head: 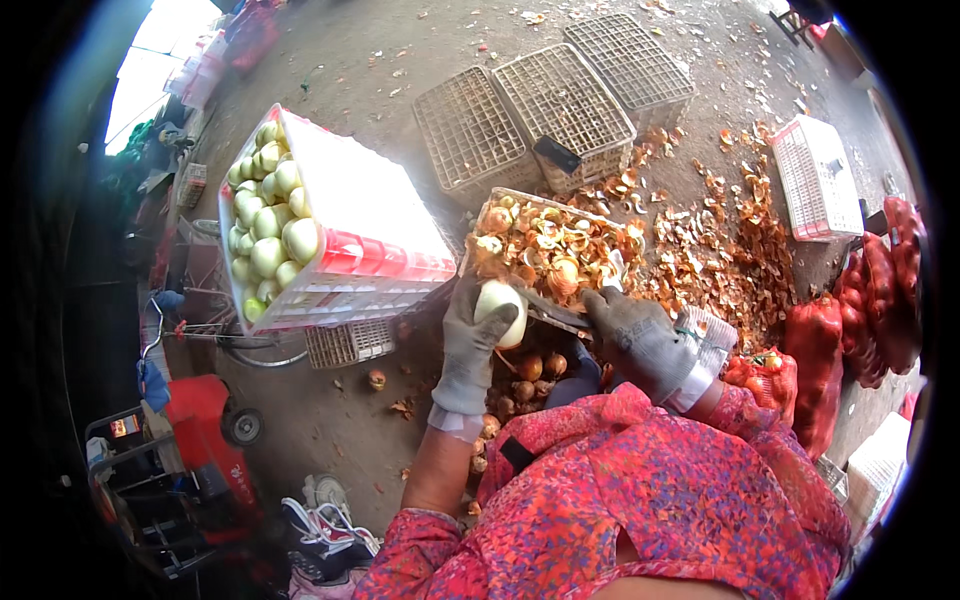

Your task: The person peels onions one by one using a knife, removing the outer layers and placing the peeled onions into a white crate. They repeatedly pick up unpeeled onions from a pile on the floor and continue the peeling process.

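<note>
A pale peeled onion (501,311) rests in the grip of my gloved left hand (466,349), with the thumb across its side. My right hand (641,337), also in a grey work glove, holds a knife (555,307) whose blade points left toward the onion. Whether the blade touches the onion, I cannot tell. Just beyond both hands stands a crate (489,217) heaped with onion skins (559,240). Several unpeeled onions (529,367) lie low between my arms, partly hidden by the left hand and clothing.
A tall white crate (360,285) full of peeled onions (270,225) stands at left. Upturned plastic crates (562,97) sit ahead, one bearing a dark phone-like object (556,154). Skins (720,255) litter the floor. Red mesh sacks (814,367) stand at right, a red cart (206,442) at left.
</note>
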